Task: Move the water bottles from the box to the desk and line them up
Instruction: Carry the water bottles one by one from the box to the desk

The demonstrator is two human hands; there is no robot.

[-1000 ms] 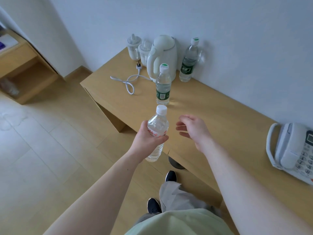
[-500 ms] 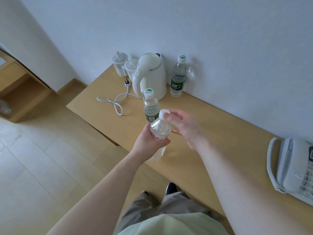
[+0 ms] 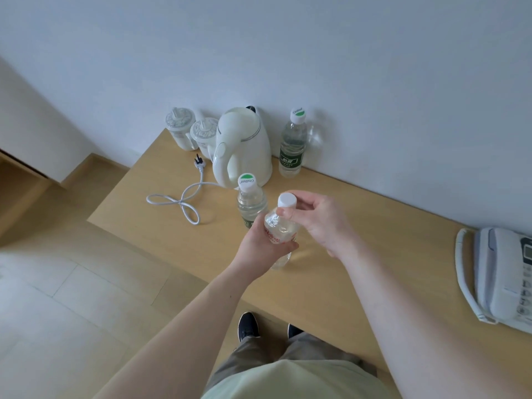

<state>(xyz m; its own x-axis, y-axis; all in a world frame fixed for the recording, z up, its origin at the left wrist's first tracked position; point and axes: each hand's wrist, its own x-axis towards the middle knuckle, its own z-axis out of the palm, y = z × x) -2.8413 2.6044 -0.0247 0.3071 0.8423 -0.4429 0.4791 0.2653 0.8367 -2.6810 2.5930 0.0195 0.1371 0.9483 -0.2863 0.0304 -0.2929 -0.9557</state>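
My left hand (image 3: 260, 245) grips the body of a clear water bottle (image 3: 280, 226) with a white cap and red print, over the wooden desk (image 3: 359, 226). My right hand (image 3: 322, 220) pinches that bottle at the cap and neck. Just behind it stands a green-capped bottle (image 3: 250, 197) with a green label, partly hidden by my left hand. A second green-capped bottle (image 3: 293, 145) stands upright against the wall. The box is out of view.
A white electric kettle (image 3: 244, 148) stands at the back of the desk, its cord (image 3: 181, 201) looped to the left. Two white lidded cups (image 3: 191, 133) sit behind it. A white telephone (image 3: 501, 275) lies at the desk's right edge. My shoes (image 3: 249, 326) show below.
My right hand has come in and taken the bottle's cap and neck. Both hands with the bottle have moved farther over the desk, close to the nearer green-capped bottle.
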